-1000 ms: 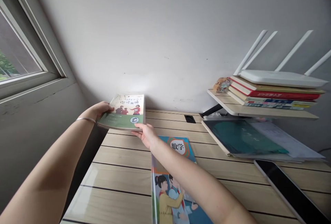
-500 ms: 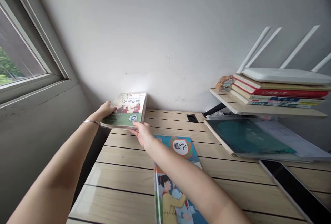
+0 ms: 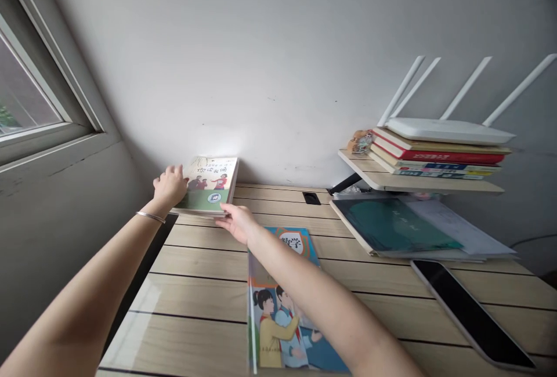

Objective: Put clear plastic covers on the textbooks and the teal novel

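Forearms point(image 3: 87, 301) enter my feed from the bottom corners, and a thin bangle point(image 3: 150, 217) circles the left wrist. Nearest below them, a maths textbook point(image 3: 272, 330) lies flat on the pale slatted desk point(image 3: 195, 296), its cover showing two schoolchildren, with the right forearm passing above it; I can't tell whether the arm touches it. Off to the right, a black-screened tablet point(image 3: 470, 313) lies at a slant on the desk. Further up, the right hand point(image 3: 237, 221) is open, fingers stretched out, with the fingertips at the near edge of a green-banded book point(image 3: 208, 185). The left hand point(image 3: 169, 187) is open too, loosely curled with the fingers up, right against that book's left edge. From here, neither hand visibly closes around it, so I can't confirm a firm grip. The book lies flat at the far left corner of the desk, by the wall point(image 3: 261, 64). Beyond the tablet, a teal folder point(image 3: 394, 223) and loose papers point(image 3: 461, 227) lie under a small wooden shelf point(image 3: 418, 182), which carries a stack of books point(image 3: 435, 156), a white router point(image 3: 448, 130) with four antennas, and a small trinket point(image 3: 360, 142). A window point(image 3: 26, 93) is set into the wall at left.
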A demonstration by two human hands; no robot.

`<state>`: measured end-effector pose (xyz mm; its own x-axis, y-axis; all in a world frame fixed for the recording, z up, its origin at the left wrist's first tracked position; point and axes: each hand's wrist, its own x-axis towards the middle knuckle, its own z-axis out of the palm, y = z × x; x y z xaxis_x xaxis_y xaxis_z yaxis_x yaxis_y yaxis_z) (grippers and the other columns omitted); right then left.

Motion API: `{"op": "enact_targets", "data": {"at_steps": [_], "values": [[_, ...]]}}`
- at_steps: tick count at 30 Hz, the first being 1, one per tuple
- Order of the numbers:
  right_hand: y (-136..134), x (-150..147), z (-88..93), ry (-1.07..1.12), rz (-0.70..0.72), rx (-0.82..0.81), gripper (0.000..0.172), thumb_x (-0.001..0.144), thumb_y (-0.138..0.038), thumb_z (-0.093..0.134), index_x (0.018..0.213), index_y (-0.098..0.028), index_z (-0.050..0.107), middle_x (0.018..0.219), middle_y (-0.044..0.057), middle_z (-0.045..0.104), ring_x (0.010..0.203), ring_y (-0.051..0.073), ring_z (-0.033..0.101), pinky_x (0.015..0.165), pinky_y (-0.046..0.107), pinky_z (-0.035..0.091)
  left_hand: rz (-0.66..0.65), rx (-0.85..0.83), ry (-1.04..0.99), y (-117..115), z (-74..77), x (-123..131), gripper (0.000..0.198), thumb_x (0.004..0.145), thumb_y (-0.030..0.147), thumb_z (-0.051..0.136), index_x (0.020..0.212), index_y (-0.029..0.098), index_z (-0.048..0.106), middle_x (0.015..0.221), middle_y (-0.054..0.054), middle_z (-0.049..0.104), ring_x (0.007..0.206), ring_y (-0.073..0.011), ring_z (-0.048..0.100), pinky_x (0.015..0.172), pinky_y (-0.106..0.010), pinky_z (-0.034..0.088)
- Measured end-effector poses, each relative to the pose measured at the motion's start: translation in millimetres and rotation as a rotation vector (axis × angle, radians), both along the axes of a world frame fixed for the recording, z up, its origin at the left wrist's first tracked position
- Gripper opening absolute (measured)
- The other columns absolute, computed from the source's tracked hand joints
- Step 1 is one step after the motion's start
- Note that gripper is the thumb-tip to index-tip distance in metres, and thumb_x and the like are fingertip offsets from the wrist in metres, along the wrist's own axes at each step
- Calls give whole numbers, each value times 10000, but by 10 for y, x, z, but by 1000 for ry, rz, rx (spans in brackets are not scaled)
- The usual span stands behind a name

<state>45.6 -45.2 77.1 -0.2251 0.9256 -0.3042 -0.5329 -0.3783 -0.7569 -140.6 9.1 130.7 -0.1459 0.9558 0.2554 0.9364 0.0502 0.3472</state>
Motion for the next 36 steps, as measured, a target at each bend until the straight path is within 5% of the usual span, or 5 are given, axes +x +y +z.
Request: {"op": "enact_targets", "data": {"at_steps": [5,8,12,25,36], "values": [[-283,1040,-74,-212,-189,143,111,638,-132,709,706,-168,631,728,19,670,708,142,647,647,263,555,-165,467,-118,-857,-69,406,316,828,244,473,1132,177,523,1237,-148,501,1231,-307,418,1025,-472,333],[-542,1770,-229,-464,-315,99,105,611,-118,713,677,-165,647,691,5,663,678,118,634,590,193,517,-301,181,-474,-1390,-354,708,193,762,288,533,940,218,562,1055,-92,566,1007,-248,563,843,-378,485],[-908,2322,-433,-595,-228,-70,128,596,-95,729,672,-156,646,688,18,679,616,107,629,524,173,497,-100,-359,-826,-1709,-814,1108,190,657,241,618,825,199,540,927,-83,603,795,-211,613,650,-319,499],[-943,2325,-534,-535,79,-148,155,561,-120,782,624,-115,640,580,62,685,429,80,559,390,151,464,39,-499,-935,-1421,-1000,1560,295,607,166,712,830,182,520,668,-55,646,663,-255,657,575,-320,477],[-364,2256,-531,-616,-142,-73,188,562,-25,738,528,-126,584,482,33,632,411,116,582,382,184,475,21,-350,-802,-850,-1149,1734,473,717,107,590,1159,136,425,941,-146,645,783,-243,664,599,-303,500]]}}
